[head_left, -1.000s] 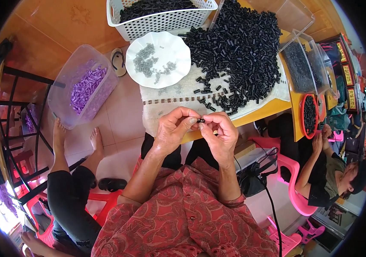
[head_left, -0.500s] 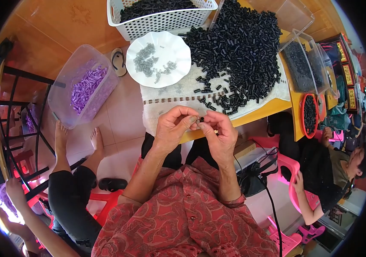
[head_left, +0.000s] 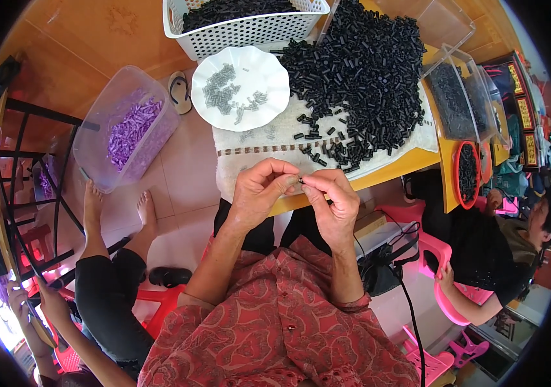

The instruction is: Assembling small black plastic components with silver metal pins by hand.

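Note:
Over the table's front edge my hands meet, fingertips almost touching. My right hand [head_left: 331, 208] pinches a small black cylinder piece [head_left: 301, 182] between thumb and forefinger, mostly covered by the fingers. Beside it my left hand [head_left: 259, 197] is closed in a pinch; anything in it is too small to make out. Beyond the hands, a large heap of black cylinder pieces [head_left: 359, 84] spreads over a white towel [head_left: 250, 164]. Left of the heap, a white wavy-edged plate [head_left: 269, 108] holds small clear or silvery springlike pieces [head_left: 222, 90].
A perforated white basket [head_left: 243, 35] of black pieces stands at the back. Clear bins [head_left: 453, 97] and a red-rimmed basket [head_left: 466, 174] are at right. On the left floor sits a clear tub [head_left: 88, 155] with purple pieces. People sit on both sides; a black cable [head_left: 411, 309] hangs at right.
The right hand's fingers have closed further over the black piece, so less of it shows. At far left, the other person's hands have shifted; the person at right has moved slightly.

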`<state>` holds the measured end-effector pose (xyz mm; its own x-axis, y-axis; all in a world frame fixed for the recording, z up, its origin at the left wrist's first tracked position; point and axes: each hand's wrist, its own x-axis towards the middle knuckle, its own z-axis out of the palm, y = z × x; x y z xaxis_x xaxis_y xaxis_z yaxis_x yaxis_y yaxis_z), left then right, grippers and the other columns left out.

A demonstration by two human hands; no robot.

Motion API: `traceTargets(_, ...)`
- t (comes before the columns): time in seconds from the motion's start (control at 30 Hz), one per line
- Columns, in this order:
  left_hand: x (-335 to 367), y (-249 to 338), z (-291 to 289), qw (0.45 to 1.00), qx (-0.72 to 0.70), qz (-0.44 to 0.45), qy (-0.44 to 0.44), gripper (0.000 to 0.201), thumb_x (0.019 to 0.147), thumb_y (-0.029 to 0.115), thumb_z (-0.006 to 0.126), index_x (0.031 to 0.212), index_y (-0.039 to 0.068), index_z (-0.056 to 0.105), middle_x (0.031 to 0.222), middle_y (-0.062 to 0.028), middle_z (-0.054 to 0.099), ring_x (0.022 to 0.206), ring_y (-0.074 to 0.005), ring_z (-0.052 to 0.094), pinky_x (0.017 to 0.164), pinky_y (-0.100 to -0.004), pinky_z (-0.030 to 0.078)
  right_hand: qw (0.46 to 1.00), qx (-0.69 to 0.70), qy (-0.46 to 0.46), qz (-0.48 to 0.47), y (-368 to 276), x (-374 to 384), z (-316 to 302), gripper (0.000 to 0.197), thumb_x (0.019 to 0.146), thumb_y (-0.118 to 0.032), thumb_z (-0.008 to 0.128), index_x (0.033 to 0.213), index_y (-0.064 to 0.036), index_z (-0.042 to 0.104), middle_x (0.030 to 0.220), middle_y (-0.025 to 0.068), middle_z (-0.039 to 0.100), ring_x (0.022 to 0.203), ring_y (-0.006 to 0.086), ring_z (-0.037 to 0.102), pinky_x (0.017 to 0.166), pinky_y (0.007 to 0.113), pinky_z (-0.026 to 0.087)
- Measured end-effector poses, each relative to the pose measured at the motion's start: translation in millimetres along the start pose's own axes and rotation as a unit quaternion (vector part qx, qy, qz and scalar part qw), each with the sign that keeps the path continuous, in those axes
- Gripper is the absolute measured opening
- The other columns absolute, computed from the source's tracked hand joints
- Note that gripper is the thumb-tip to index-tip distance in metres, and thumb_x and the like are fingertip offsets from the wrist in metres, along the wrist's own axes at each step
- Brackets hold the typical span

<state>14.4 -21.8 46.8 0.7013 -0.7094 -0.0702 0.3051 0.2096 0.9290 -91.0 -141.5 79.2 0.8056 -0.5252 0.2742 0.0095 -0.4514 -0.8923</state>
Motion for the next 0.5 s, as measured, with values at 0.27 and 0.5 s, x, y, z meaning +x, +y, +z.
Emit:
traceTargets(0.27, -0.5, 0.3, -2.9, 0.999, 0.037, 0.016, -0.018, 0.009, 0.088, 0.000, 0.063, 0.097, -0.001, 0.065, 0.086, -0.0026, 0.066, 0.077, -0.0066, 0.060, 0.071, -0.0217, 0.051, 1.000, -0.007, 0.003, -0.026, 1.5, -0.7, 2.1, 0.020, 0.080, 0.007, 0.068, 0.097, -0.0037, 0.070, 0.088, 0.0065, 0.062, 0.069, 0.0104, 0.056, 0.057, 0.022, 0.045)
traceTargets(0.5, 0.9, -1.4, -6.0, 0.998, -0.039, -0.032, -0.029, 0.011, 0.084, 0.001, 0.069, 0.095, -0.001, 0.066, 0.085, -0.0032, 0.066, 0.075, -0.0066, 0.060, 0.068, -0.0216, 0.050, 0.999, 0.051, -0.010, 0.000, 3.4, -0.5, 2.4, 0.018, 0.079, 0.008, 0.068, 0.095, -0.0007, 0.068, 0.089, 0.0075, 0.063, 0.073, 0.0123, 0.061, 0.062, 0.022, 0.048)
